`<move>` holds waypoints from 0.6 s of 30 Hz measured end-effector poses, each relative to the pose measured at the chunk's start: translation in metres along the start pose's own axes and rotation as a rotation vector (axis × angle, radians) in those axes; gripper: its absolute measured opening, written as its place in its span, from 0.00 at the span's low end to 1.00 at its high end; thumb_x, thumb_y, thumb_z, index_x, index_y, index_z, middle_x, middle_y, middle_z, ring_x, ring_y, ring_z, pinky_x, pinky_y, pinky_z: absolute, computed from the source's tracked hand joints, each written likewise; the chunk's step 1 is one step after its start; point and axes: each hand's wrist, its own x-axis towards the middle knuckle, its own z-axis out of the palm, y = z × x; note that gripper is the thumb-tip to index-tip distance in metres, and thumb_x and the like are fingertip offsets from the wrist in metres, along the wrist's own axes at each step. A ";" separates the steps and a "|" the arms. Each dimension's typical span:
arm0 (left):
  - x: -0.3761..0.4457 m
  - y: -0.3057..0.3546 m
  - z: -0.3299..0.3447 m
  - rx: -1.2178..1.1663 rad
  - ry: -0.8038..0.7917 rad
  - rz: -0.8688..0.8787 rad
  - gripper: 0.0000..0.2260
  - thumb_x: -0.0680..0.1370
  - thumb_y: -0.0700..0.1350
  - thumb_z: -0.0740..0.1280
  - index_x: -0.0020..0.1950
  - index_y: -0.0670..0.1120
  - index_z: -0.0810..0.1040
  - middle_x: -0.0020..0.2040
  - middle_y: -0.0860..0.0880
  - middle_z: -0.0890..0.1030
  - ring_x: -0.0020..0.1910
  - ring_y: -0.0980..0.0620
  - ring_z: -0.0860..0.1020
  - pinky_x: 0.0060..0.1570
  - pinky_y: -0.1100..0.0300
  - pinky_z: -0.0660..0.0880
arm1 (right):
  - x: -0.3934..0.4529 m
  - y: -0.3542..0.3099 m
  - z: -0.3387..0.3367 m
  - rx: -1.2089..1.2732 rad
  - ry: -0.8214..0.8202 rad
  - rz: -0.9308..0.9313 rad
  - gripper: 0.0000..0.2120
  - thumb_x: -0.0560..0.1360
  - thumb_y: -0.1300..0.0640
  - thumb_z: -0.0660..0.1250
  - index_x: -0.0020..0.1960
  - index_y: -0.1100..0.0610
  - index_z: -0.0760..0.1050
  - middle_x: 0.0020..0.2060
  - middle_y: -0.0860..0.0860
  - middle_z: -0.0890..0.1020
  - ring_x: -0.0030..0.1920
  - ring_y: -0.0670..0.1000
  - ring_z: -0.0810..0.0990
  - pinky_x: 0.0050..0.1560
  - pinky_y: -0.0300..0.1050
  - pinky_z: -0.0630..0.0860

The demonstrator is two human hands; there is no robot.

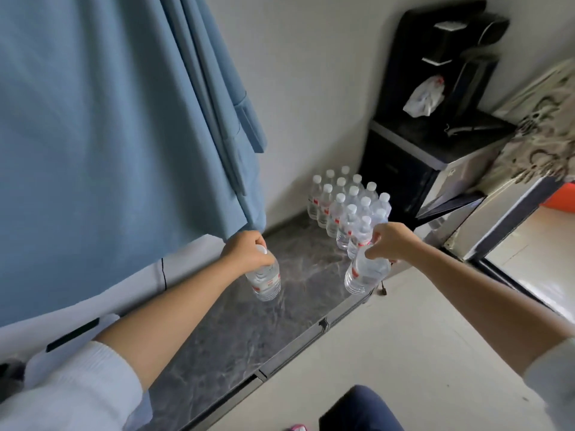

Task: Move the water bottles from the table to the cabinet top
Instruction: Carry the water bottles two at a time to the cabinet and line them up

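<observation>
Each of my hands grips a clear water bottle with a white cap and red label by its neck. My left hand (247,251) holds one bottle (264,283) over the middle of the dark marbled cabinet top (242,331). My right hand (390,241) holds another bottle (364,272) near the cabinet's front edge. Whether either bottle touches the surface is unclear. Several more bottles (345,203) stand upright in rows at the far end of the cabinet top, just beyond my right hand.
A blue curtain (109,135) hangs on the left, reaching down beside the cabinet. A black water dispenser (435,126) stands past the bottle rows, its lower door open. A patterned cloth (541,132) covers furniture on the right. Pale floor lies in front.
</observation>
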 end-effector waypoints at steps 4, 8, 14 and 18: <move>0.053 0.033 0.016 -0.023 -0.002 -0.037 0.12 0.67 0.43 0.70 0.30 0.50 0.68 0.32 0.55 0.71 0.42 0.50 0.72 0.31 0.64 0.64 | 0.055 0.029 -0.038 -0.016 -0.003 0.020 0.07 0.69 0.57 0.67 0.42 0.62 0.76 0.27 0.52 0.76 0.24 0.47 0.70 0.28 0.37 0.68; 0.103 0.072 0.046 -0.013 -0.024 -0.083 0.13 0.70 0.42 0.70 0.30 0.50 0.68 0.34 0.52 0.73 0.42 0.50 0.72 0.30 0.65 0.64 | 0.107 0.076 -0.061 -0.048 -0.066 0.021 0.06 0.70 0.59 0.67 0.40 0.61 0.73 0.28 0.54 0.76 0.24 0.47 0.71 0.28 0.36 0.67; 0.151 0.117 0.104 -0.066 -0.048 -0.202 0.14 0.67 0.42 0.70 0.30 0.50 0.66 0.35 0.52 0.72 0.42 0.50 0.71 0.30 0.62 0.63 | 0.178 0.140 -0.075 -0.103 -0.108 0.006 0.12 0.70 0.59 0.68 0.32 0.59 0.67 0.27 0.51 0.71 0.28 0.52 0.72 0.27 0.39 0.65; 0.171 0.125 0.139 -0.090 -0.031 -0.306 0.16 0.67 0.43 0.72 0.29 0.50 0.65 0.39 0.50 0.72 0.43 0.50 0.71 0.31 0.62 0.64 | 0.217 0.167 -0.074 -0.040 -0.134 0.047 0.12 0.70 0.60 0.68 0.33 0.58 0.66 0.26 0.51 0.72 0.29 0.54 0.76 0.29 0.40 0.70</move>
